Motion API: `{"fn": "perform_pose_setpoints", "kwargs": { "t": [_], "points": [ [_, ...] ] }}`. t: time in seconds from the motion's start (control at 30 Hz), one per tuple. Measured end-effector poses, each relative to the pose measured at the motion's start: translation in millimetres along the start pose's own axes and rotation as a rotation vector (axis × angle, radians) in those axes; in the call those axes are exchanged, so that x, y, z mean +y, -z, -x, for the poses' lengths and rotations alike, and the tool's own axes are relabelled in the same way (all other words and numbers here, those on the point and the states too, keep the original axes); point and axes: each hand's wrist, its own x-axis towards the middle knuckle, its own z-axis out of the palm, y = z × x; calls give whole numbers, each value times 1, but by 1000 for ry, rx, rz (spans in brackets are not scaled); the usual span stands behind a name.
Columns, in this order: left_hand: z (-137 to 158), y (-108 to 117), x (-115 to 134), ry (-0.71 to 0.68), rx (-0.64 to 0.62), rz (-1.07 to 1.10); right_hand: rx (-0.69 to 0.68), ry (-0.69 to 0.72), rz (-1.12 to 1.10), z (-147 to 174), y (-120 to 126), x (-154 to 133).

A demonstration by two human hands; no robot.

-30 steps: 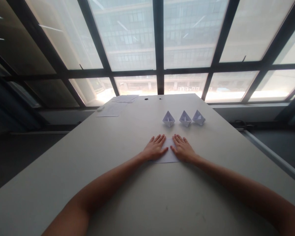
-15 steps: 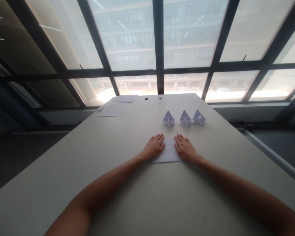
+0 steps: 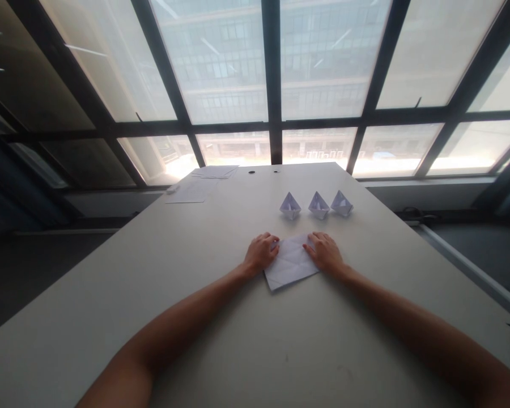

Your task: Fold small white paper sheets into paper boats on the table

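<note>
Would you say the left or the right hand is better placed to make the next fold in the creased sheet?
Probably the right hand: its fingers rest on the creased sheet's far right corner. The left hand, curled at the left edge, looks suited to pinning it.

A long pale table (image 3: 221,317) runs toward the windows. A creased white sheet (image 3: 291,262) is laid at its middle, 3 folded paper boats (image 3: 317,204) are lined up beyond, and loose papers (image 3: 195,186) are left far left.
</note>
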Motion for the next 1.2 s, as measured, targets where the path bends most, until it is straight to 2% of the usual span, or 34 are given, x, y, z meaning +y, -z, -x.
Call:
{"fn": "perform_pose_setpoints", "kwargs": {
  "t": [0.07,0.13,0.23,0.3,0.47,0.57,0.73,0.97,1.1,1.2],
  "points": [
    [1,2,3,-44,14,-39,8,28,-24,-2,0,2],
    [3,4,6,-147,7,-25,7,66,-60,-3,0,4],
    [6,5,12,-337,-126,114,-2,95,-120,-6,-2,7],
    [8,5,16,-384,-211,207,4,91,-165,-8,-4,9],
    [10,3,17,-350,-234,291,60,-9,-350,-13,-9,14],
    [8,-3,13,-365,-202,278,103,-119,-496,-16,-12,17],
    [5,-14,3,-275,-131,207,192,-258,-700,-19,-11,21],
    [2,-18,-1,-191,-139,272,247,-223,-1066,-12,3,4],
    [1,-19,-1,-206,-101,292,273,-267,-1201,-4,9,-11],
    [2,-17,0,-197,-60,283,193,-261,-1228,2,7,-20]
  ]
}}
